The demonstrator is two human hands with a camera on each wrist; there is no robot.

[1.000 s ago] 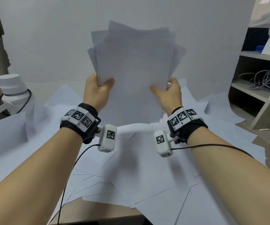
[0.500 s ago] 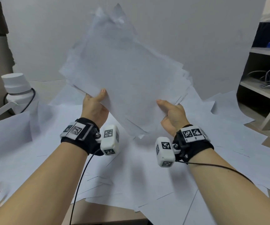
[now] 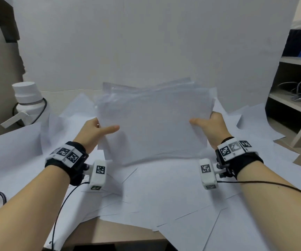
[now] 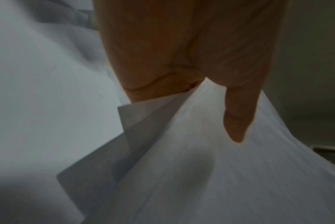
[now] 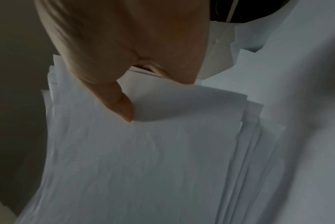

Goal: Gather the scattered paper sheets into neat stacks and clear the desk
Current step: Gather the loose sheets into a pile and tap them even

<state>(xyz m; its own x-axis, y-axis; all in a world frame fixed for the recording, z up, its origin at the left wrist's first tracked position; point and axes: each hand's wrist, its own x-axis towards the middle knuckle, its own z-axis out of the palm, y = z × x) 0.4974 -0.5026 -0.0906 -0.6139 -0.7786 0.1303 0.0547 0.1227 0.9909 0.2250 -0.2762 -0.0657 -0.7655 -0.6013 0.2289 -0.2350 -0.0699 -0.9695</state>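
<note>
Both hands hold a stack of white paper sheets (image 3: 153,127) in landscape above the desk, its edges uneven and blurred. My left hand (image 3: 95,132) grips the stack's left edge, thumb on the front face; the left wrist view shows that thumb (image 4: 237,115) pressed on the stack (image 4: 210,174). My right hand (image 3: 210,127) grips the right edge the same way, and its thumb (image 5: 120,104) lies on the top sheet (image 5: 153,151). Loose white sheets (image 3: 164,192) cover the desk beneath and around the stack.
A white bottle (image 3: 29,102) with a black cord stands at the back left. A shelf unit (image 3: 298,98) with tangled cables stands at the right. The bare wooden desk edge (image 3: 113,232) shows at the front. A white wall rises behind.
The stack went from upright portrait, through a tilted diagonal, to landscape lower over the desk. Both hands moved apart to its short edges.
</note>
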